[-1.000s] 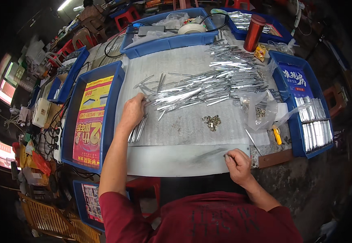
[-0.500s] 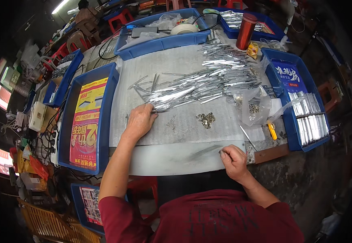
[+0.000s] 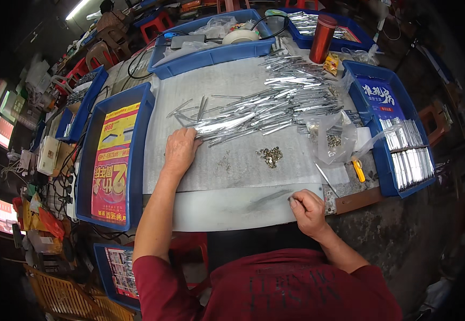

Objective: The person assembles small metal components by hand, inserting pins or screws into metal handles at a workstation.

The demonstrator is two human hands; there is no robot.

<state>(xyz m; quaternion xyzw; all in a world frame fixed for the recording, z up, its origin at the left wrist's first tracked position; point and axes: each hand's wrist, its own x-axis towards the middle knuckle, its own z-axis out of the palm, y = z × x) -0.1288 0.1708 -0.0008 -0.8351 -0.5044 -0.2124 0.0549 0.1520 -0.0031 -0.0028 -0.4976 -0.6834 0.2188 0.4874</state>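
Observation:
A large heap of thin, shiny metal strips (image 3: 264, 112) spreads across the white sheet on the table. My left hand (image 3: 181, 152) rests at the heap's left end, back upward, its fingertips hidden against the strip ends. Near the table's front edge, my right hand (image 3: 308, 211) is closed, thumb against the curled fingers. A tiny dark thing shows at its pinch, too small to name. Between the hands and the heap lies a small pile of little brassy metal pieces (image 3: 270, 157). Right of it stands an open clear plastic bag (image 3: 334, 128) with more small pieces inside.
Blue trays flank the table: a paper-lined left tray (image 3: 145, 123), a right tray (image 3: 354, 101) holding stacked strips, and a cluttered back tray (image 3: 211, 60). A red flask (image 3: 323, 40) stands at the back right. A yellow-handled cutter (image 3: 358, 171) lies near the right edge.
My left hand has slid slightly forward against the strip ends. My right hand keeps its closed pose at the front edge. The whole view has shifted a little.

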